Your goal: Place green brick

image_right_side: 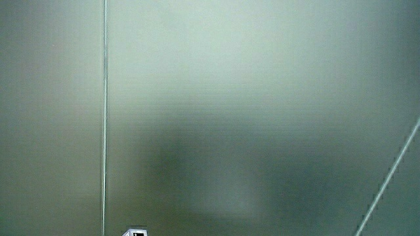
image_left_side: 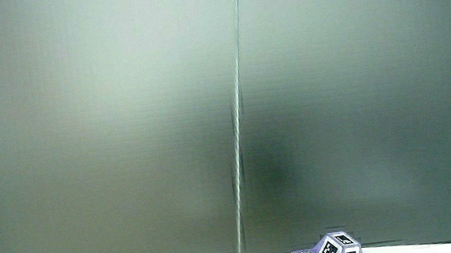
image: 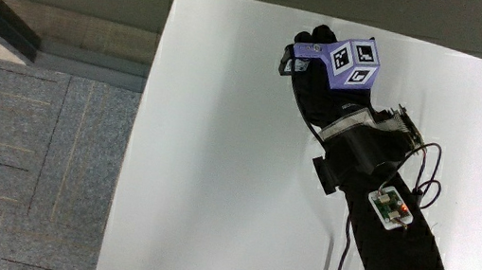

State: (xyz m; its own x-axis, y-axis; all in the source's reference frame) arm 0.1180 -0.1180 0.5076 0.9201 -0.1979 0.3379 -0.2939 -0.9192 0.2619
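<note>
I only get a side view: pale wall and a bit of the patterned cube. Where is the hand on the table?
Observer: The main view shows the hand at the table's edge farthest from the person, with the forearm lying across the white top.
Operator: Is the green brick showing?
Observer: No green brick shows in any view; the hand would hide anything under it.
Operator: Anything on the forearm?
Observer: A small circuit board with thin wires sits on it.

Pale wall [image_right_side: 262, 98], a patterned cube [image_right_side: 136, 233] barely in view.
</note>
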